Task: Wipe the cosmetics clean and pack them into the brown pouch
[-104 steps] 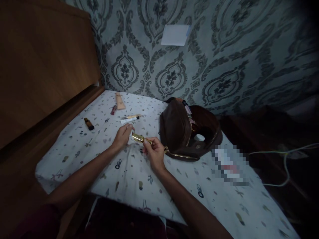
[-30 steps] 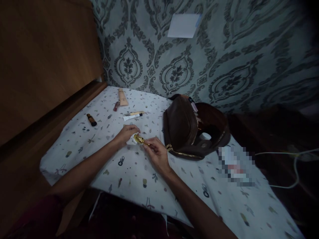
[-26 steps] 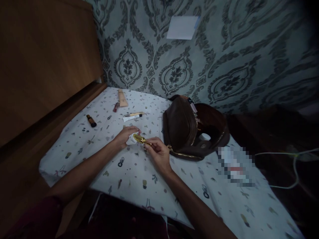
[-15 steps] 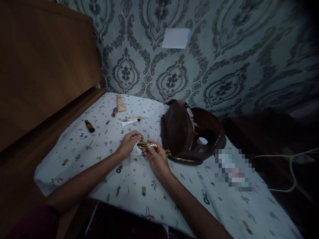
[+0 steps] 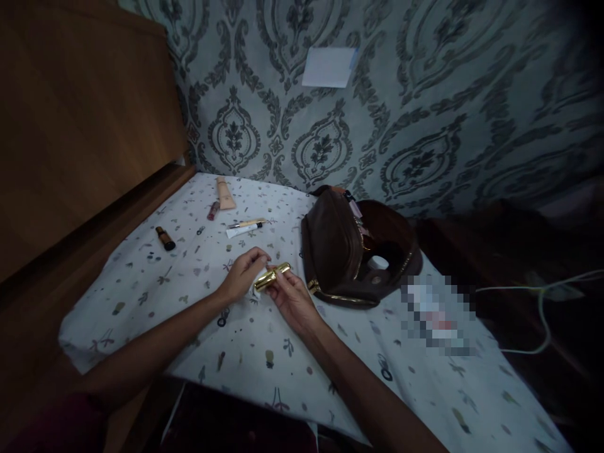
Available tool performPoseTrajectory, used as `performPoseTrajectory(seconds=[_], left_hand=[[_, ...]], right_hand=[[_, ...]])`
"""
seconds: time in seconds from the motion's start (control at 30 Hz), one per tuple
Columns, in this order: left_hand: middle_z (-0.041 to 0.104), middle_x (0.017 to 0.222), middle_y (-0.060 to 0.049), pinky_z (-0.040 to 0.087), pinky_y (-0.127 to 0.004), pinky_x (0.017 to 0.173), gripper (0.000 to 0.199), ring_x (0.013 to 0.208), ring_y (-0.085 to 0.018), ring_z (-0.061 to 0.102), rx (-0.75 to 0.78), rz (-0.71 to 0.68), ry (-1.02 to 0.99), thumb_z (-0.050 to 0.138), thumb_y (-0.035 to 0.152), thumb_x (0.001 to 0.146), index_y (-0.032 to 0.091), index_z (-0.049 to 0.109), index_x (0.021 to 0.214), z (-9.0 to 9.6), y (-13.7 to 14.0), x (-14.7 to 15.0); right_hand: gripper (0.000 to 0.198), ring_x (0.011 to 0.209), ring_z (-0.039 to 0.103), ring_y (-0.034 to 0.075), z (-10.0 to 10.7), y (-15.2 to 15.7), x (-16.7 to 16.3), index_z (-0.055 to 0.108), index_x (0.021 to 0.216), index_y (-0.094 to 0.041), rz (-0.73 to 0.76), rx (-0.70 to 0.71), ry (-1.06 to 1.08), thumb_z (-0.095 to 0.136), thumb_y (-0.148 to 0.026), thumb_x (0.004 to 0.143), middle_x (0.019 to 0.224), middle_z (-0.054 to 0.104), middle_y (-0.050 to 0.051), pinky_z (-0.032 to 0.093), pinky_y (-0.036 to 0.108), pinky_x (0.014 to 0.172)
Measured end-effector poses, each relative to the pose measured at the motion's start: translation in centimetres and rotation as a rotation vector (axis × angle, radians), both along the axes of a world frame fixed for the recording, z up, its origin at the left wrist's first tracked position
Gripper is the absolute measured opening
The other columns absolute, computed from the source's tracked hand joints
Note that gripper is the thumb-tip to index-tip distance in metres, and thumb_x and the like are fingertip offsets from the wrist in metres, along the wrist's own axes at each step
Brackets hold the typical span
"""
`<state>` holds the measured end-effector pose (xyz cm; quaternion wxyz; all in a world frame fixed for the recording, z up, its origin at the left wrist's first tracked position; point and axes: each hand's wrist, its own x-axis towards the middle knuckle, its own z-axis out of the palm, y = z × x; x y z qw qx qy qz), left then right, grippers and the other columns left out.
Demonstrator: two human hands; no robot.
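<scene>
A shiny gold lipstick tube (image 5: 272, 277) is pinched between the thumb and fingers of my right hand (image 5: 295, 301). It tilts, with its right end higher. My left hand (image 5: 243, 274) is closed just to the left of it, holding a crumpled white tissue (image 5: 254, 293). Most of the tissue is hidden behind the tube and my fingers. Close to the right of my hands stands a brown handbag (image 5: 333, 245), unzipped, with a round white lid (image 5: 378, 263) inside it.
On the patterned tablecloth (image 5: 189, 321) lie a beige tube (image 5: 225, 194), a small reddish tube (image 5: 214, 211), a white tube (image 5: 243, 231), a gold-toned stick (image 5: 248, 223) and a brown bottle (image 5: 165, 238). A wooden cabinet (image 5: 89, 113) borders the left; a cable (image 5: 545, 321) hangs at right.
My right hand has turned the gold tube so its right end points higher, and the tube now covers more of the tissue. The view has shifted slightly.
</scene>
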<state>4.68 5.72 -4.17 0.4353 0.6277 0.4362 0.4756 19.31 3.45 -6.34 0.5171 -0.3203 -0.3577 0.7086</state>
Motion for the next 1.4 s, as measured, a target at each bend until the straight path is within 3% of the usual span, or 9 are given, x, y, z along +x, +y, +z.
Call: performPoseTrajectory(seconds=[0.23, 0.33, 0.43, 0.6, 0.83, 0.93, 1.07, 1.2, 1.4], left_hand=[[0.064, 0.097, -0.006, 0.047, -0.032, 0.085, 0.024, 0.092, -0.019, 0.061, 0.315, 0.067, 0.283, 0.038, 0.034, 0.1, 0.02, 0.057, 0.106, 0.4, -1.1, 0.2], [0.061, 0.097, -0.007, 0.047, -0.031, 0.084, 0.024, 0.092, -0.019, 0.059, 0.433, 0.036, 0.342, 0.04, 0.033, 0.099, 0.019, 0.058, 0.108, 0.7, -1.4, 0.0], [0.057, 0.088, -0.004, 0.046, -0.03, 0.078, 0.023, 0.083, -0.018, 0.057, 0.485, -0.038, 0.413, 0.041, 0.032, 0.098, 0.018, 0.059, 0.095, 1.0, -1.4, -0.3], [0.045, 0.064, 0.002, 0.036, -0.027, 0.063, 0.035, 0.062, -0.014, 0.046, 0.401, -0.029, 0.424, 0.041, 0.032, 0.095, 0.021, 0.043, 0.062, 1.6, -0.8, -0.7], [0.04, 0.046, 0.005, 0.034, -0.024, 0.053, 0.051, 0.049, -0.011, 0.039, -0.136, -0.132, 0.15, 0.05, 0.058, 0.085, 0.02, 0.045, 0.05, 2.1, -0.2, -0.8], [0.041, 0.048, 0.006, 0.034, -0.023, 0.051, 0.049, 0.049, -0.01, 0.038, -0.254, -0.148, 0.055, 0.058, 0.058, 0.079, 0.019, 0.047, 0.052, 2.1, -0.4, -0.4], [0.047, 0.059, 0.005, 0.037, -0.022, 0.055, 0.039, 0.056, -0.011, 0.043, -0.191, -0.052, 0.016, 0.059, 0.054, 0.081, 0.019, 0.052, 0.064, 1.9, -0.9, 0.4], [0.055, 0.068, 0.002, 0.044, -0.023, 0.063, 0.033, 0.067, -0.015, 0.051, -0.075, -0.055, 0.075, 0.056, 0.05, 0.085, 0.019, 0.057, 0.072, 1.5, -1.3, 1.0], [0.061, 0.071, 0.0, 0.047, -0.026, 0.069, 0.034, 0.071, -0.018, 0.056, -0.024, -0.084, 0.277, 0.054, 0.051, 0.086, 0.02, 0.062, 0.076, 0.4, -1.4, 1.4]], right_hand=[[0.043, 0.057, 0.057, 0.014, -0.3, -0.6, -0.2, 0.06, 0.1, -0.026, 0.057, 0.149, -0.264, 0.064, -0.064, 0.082, 0.067, 0.059, -0.004, 0.05, 0.026, 0.054], [0.037, 0.051, 0.052, 0.012, 0.1, -0.9, 0.0, 0.057, 0.09, -0.022, 0.115, 0.307, -0.509, 0.055, -0.058, 0.09, 0.064, 0.057, -0.004, 0.046, 0.026, 0.053], [0.032, 0.054, 0.05, 0.011, 0.7, -1.0, 0.2, 0.053, 0.082, -0.019, 0.188, 0.415, -0.681, 0.046, -0.046, 0.096, 0.065, 0.056, -0.003, 0.043, 0.026, 0.058], [0.023, 0.071, 0.05, 0.014, 1.0, -1.0, 0.1, 0.053, 0.077, -0.019, 0.146, 0.603, -0.802, 0.047, -0.033, 0.094, 0.073, 0.054, 0.0, 0.042, 0.027, 0.068], [0.014, 0.076, 0.05, 0.014, 1.3, -1.7, 0.2, 0.056, 0.08, -0.018, 0.123, 0.755, -0.82, 0.059, -0.028, 0.09, 0.08, 0.051, 0.0, 0.042, 0.027, 0.073], [0.013, 0.078, 0.051, 0.015, 1.7, -1.8, 0.7, 0.058, 0.083, -0.018, 0.104, 0.801, -0.836, 0.061, -0.028, 0.09, 0.083, 0.053, 0.001, 0.043, 0.027, 0.074], [0.014, 0.079, 0.054, 0.014, 2.6, -1.7, 1.4, 0.062, 0.087, -0.017, 0.01, 0.784, -0.722, 0.061, -0.031, 0.091, 0.082, 0.053, 0.0, 0.044, 0.026, 0.075], [0.019, 0.079, 0.056, 0.014, 4.1, -1.6, 2.5, 0.065, 0.093, -0.017, -0.103, 0.731, -0.579, 0.061, -0.036, 0.091, 0.083, 0.054, 0.0, 0.045, 0.024, 0.069], [0.036, 0.076, 0.055, 0.012, 7.8, -2.5, 6.8, 0.061, 0.09, -0.018, -0.056, 0.586, -0.448, 0.06, -0.053, 0.089, 0.091, 0.053, 0.003, 0.049, 0.018, 0.052]])
